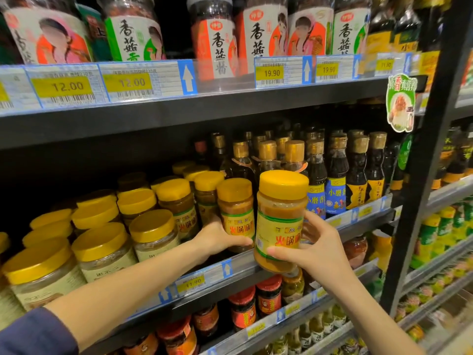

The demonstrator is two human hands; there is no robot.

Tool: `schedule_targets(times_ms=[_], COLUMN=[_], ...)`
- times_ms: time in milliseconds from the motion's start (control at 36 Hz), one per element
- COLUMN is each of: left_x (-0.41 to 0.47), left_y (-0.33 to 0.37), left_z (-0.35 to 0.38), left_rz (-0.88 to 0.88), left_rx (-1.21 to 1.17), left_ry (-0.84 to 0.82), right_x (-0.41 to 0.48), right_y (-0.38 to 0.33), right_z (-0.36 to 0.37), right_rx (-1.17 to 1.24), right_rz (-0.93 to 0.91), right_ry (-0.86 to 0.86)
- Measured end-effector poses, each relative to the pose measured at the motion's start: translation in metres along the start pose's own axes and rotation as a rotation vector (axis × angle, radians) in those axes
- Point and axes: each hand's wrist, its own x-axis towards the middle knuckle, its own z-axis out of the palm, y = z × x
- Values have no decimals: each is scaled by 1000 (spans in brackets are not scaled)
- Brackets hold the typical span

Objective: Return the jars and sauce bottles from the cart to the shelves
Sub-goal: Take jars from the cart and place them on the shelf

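Right hand: closed around yellow-lidded jar, held off the shelf edge.
Left hand: gripped a shelved jar.
Risk: entering jar could knock neighbours or the oil bottles behind.

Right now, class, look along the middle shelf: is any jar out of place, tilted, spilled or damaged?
Only one: the yellow-lidded jar in the right hand hangs in front of the shelf edge, not yet shelved. The left hand grips a matching jar in the front row. Nothing looks spilled or broken.
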Motion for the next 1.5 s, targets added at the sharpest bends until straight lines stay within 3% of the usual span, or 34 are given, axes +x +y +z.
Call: schedule_targets(times_ms=[111,222,306,361,417,444,583,722,1056,1250,1361,1500], left_x=[-1,-17,-55,-86,-105,-108,-96,-77,-78,-69,-61,-49], left_y=[4,13,26,45,65,73,108,112,112,114,107,93], left_z=[-2,-16,-34,-46,-58,-64,-84,-98,-104,-117,-124,-124], left_rz=[-6,40,246,533,767,784,444,319,339,229,206,221], left_rx=[-4,27,-41,43,167,226,482,622,691,645,522,450], left_ry=[-24,119,284,386,388,360,154,39,42,63,63,43], right_x=[0,-1,0,1,4,5,7,6,5,3,-8,-18], right_y=[-4,-8,-11,-14,-16,-17,-22,-26,-20,-20,-1,30], right_z=[4,8,12,18,26,31,52,64,76,70,58,51], right_rx=[11,17,23,22,32,29,18,14,-41,-119,-375,-670], right_rz=[-13,-29,-44,-55,-59,-59,-62,-69,-118,-180,-171,-312], right_ry=[-13,-32,-51,-60,-64,-69,-90,-119,-101,-188,-213,-293])
